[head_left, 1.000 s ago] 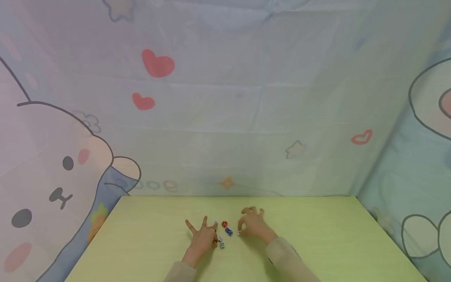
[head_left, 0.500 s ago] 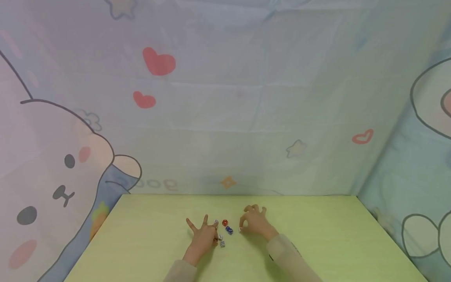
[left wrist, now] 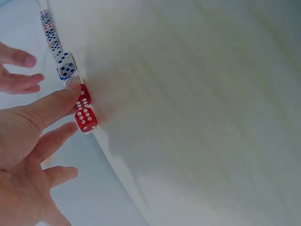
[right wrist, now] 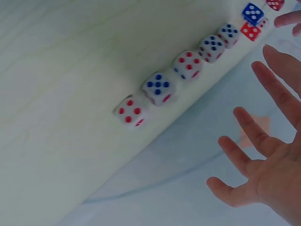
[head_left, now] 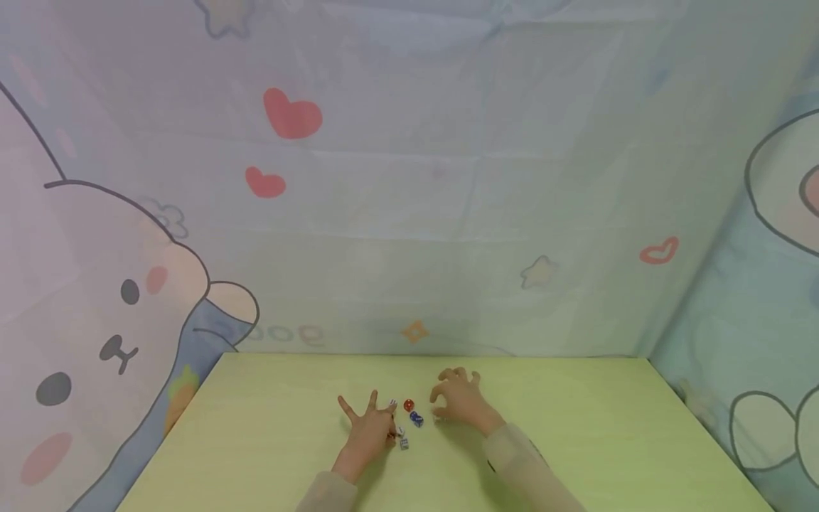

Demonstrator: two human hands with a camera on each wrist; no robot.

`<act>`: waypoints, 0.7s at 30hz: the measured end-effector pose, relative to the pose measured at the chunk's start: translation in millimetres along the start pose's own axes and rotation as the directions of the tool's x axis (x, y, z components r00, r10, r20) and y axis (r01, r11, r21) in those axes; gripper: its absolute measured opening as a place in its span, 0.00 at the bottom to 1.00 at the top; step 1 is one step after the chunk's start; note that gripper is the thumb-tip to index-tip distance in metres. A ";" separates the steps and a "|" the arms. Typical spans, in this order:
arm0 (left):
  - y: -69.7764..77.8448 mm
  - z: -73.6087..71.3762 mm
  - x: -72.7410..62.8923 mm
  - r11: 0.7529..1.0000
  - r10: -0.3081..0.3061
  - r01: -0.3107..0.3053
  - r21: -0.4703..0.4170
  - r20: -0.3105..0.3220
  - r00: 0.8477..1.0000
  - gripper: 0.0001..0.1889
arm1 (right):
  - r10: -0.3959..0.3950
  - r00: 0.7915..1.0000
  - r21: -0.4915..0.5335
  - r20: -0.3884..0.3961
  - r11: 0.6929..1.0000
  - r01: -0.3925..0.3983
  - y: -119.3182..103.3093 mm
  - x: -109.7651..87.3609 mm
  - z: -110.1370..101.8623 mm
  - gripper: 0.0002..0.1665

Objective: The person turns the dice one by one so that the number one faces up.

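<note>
Beige sleeves (head_left: 532,471) come in from the near side, each ending in a bare hand. At the left hand (head_left: 367,430), thumb and index finger seem to pinch red dice (left wrist: 86,120), probably to steady such small cubes; the other fingers fan out, perhaps to keep off the neighbours. Two white dice (head_left: 404,444) lie just beside that grip. Between the hands are blue dice (head_left: 416,419), two by the look of them, and slightly beyond, a red die (head_left: 409,404), maybe left there for easy reach. The right hand (head_left: 463,402) is spread, pinching nothing; whether its thumb touches the row of white dice (right wrist: 160,88) beside it, I cannot tell. That row runs straight and close, as if lined up on purpose. All rest on a yellow-green bench (head_left: 608,427) with faint streaks. Behind its far edge hangs a creased pastel curtain (head_left: 576,178), printed with hearts (head_left: 292,115) and a cartoon animal (head_left: 83,299).
</note>
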State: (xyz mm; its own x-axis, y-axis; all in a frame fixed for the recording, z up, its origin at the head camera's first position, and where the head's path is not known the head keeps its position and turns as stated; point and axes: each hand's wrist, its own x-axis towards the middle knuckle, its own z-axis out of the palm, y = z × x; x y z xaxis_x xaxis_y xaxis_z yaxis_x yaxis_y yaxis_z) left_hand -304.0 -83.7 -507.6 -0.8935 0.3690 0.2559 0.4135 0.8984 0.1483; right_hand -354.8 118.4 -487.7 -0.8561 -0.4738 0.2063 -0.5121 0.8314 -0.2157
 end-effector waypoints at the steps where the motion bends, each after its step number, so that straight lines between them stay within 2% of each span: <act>1: -0.5 -0.2 0.4 1.000 0.005 -0.005 0.009 -0.006 1.000 0.05 | -0.012 1.000 -0.004 -0.001 1.000 0.012 -2.4 0.6 -2.0 0.08; 7: -6.8 1.4 1.4 0.997 0.031 -0.028 0.070 -0.039 0.999 0.05 | -0.080 0.997 -0.029 0.023 0.996 0.081 -18.2 1.4 -4.0 0.08; 15: -10.8 -0.6 -0.4 0.997 0.043 -0.041 0.058 -0.034 0.998 0.04 | -0.146 0.989 -0.095 0.027 0.984 0.148 -39.1 2.7 2.2 0.08; 21: -13.0 -0.9 -1.8 0.997 0.056 -0.053 0.049 -0.051 0.997 0.06 | -0.145 0.989 -0.158 0.018 0.977 0.146 -47.9 5.1 11.5 0.07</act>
State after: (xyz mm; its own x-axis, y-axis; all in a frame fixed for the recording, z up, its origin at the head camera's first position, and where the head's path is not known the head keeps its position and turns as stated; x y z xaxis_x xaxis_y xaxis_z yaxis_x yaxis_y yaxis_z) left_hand -307.6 -96.3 -509.1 -0.8591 0.4058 0.3119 0.4512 0.8882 0.0873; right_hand -335.4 72.8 -487.3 -0.7742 -0.5941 0.2183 -0.6139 0.7888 -0.0302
